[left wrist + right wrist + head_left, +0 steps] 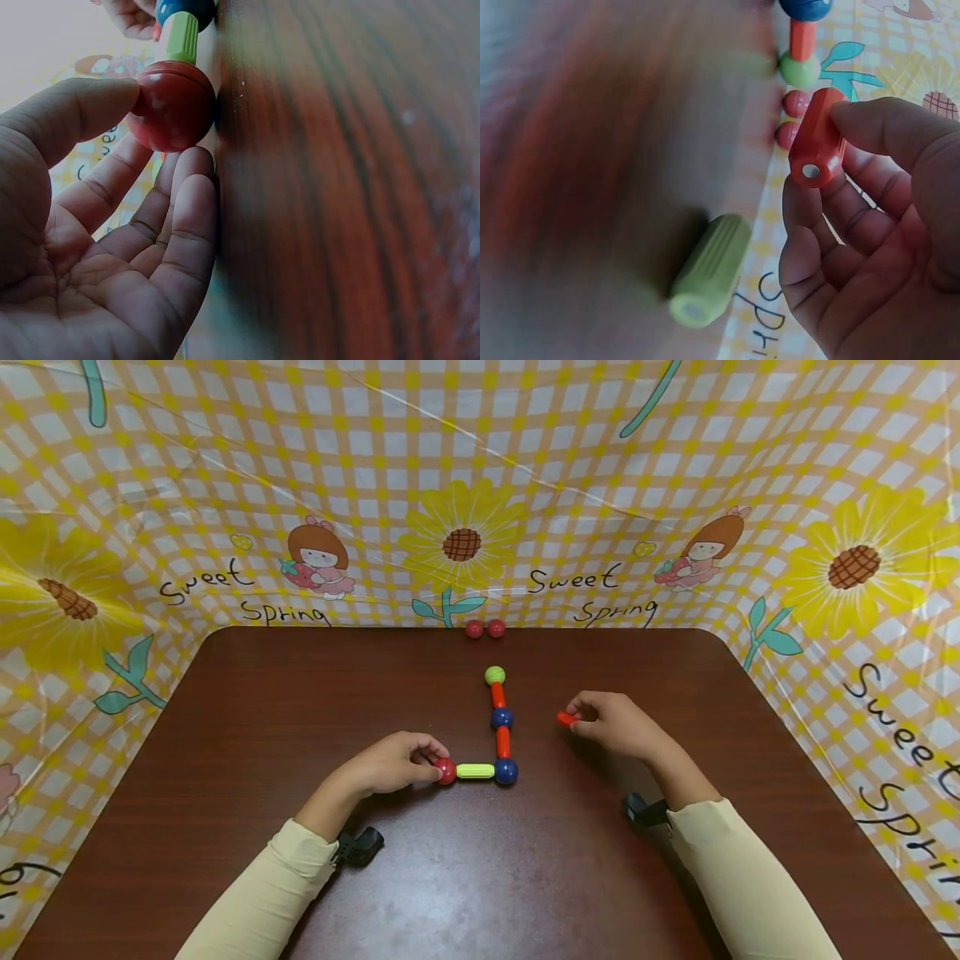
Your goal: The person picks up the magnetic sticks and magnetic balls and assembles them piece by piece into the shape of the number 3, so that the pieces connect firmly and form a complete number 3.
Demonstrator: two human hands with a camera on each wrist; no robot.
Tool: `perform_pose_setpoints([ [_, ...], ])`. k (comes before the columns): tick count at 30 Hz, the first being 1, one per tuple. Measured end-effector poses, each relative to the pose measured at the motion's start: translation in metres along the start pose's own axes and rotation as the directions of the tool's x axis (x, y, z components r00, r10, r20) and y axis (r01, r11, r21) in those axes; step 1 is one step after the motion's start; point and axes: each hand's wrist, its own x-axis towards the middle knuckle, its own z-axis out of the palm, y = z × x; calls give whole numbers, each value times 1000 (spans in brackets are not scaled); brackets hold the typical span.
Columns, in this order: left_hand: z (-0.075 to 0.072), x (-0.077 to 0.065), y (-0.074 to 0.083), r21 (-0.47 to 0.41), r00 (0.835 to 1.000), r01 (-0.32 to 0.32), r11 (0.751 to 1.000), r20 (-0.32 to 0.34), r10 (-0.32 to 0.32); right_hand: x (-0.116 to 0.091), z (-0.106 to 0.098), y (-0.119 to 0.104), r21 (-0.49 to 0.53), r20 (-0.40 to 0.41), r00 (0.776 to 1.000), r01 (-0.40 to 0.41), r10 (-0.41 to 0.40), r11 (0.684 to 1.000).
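Observation:
My left hand [393, 764] pinches a red ball [445, 771] between thumb and fingers, low at the tabletop. A yellow-green rod [476, 771] joins that ball to a blue ball [506, 771]. From there a red rod [503, 742], a second blue ball [502, 718], another red rod [498, 695] and a light green ball [495, 676] run toward the back, forming an L. Right of this chain, apart from it, my right hand [618, 724] holds a loose red rod [819, 142] with a pale round spot on its end.
Close by the right hand, a loose green rod [711, 271] lies on the table; the head view does not show it. Two red balls [485, 629] sit at the back edge of the brown table [300, 685]. A checked, flowered cloth [465, 452] rises behind and on both sides.

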Motion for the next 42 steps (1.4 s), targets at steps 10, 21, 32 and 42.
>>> perform_pose_setpoints([
  [10, 1, 3, -1, 2, 1000, -2, 1000, 4, 2, 28, -3, -8, 116, 41, 999, -30, 25, 993],
  [21, 0, 3, 3, 5, 1000, -6, 1000, 7, 6, 58, 3, -7, 242, 57, 997, -63, 51, 968],
  [32, -1, 3, 2, 24, 1000, -22, 999, 8, 22, 90, 5, -17, 269, 65, 997, -59, 43, 961],
  [42, -1, 2, 2, 12, 1000, -12, 1000, 10, 12, 117, 11, -31, 307, 61, 998, -40, 22, 951],
])
